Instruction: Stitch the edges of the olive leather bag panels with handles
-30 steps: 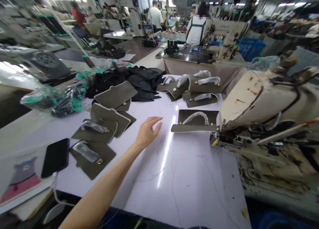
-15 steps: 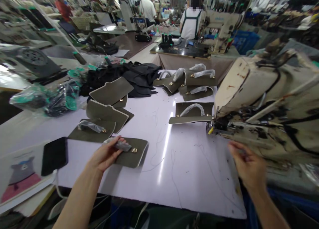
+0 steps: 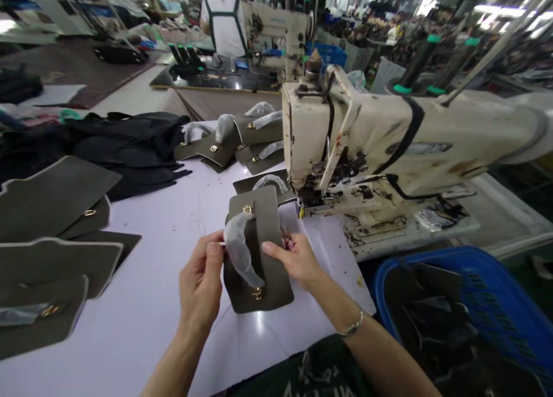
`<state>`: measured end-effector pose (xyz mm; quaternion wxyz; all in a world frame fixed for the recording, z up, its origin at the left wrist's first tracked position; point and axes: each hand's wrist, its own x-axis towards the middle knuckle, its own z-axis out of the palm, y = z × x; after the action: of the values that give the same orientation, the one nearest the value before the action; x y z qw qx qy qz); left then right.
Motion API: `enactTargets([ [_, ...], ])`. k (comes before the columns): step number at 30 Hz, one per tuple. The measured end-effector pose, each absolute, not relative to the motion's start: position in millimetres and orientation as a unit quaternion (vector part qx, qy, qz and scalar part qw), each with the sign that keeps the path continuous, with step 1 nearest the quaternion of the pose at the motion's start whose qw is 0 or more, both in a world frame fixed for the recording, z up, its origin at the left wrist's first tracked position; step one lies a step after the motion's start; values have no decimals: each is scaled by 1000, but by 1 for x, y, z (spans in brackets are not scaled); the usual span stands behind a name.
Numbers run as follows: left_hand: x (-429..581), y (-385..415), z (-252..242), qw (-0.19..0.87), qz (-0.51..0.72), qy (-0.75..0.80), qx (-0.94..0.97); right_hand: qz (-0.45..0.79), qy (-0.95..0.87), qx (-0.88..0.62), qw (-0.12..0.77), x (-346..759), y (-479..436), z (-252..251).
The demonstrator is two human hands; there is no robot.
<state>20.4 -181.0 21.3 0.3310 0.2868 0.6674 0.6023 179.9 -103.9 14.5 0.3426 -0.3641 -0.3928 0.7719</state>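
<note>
The left hand (image 3: pixel 199 276) pinches the wrapped handle (image 3: pixel 239 252) tight; the right hand (image 3: pixel 294 260), half open, holds the edge of the leather flap (image 3: pixel 270 241) on the white table (image 3: pixel 142 328); it looks light and stiff, so take it by the edges.

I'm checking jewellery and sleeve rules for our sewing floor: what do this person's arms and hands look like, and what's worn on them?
The bare left hand and bare right hand wear no gloves, and both forearms show no sleeves. A thin silver-coloured metal bracelet circles the right wrist. Below the arms shows a dark garment with pale lettering.
</note>
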Motion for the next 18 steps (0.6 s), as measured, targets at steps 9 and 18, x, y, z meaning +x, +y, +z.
enactTargets([
  [9,28,-139,6,624,512,579,113,650,-467,-428,420,173,-53,22],
  [18,26,-91,-7,534,592,583,153,682,-478,-432,346,222,-66,21],
])
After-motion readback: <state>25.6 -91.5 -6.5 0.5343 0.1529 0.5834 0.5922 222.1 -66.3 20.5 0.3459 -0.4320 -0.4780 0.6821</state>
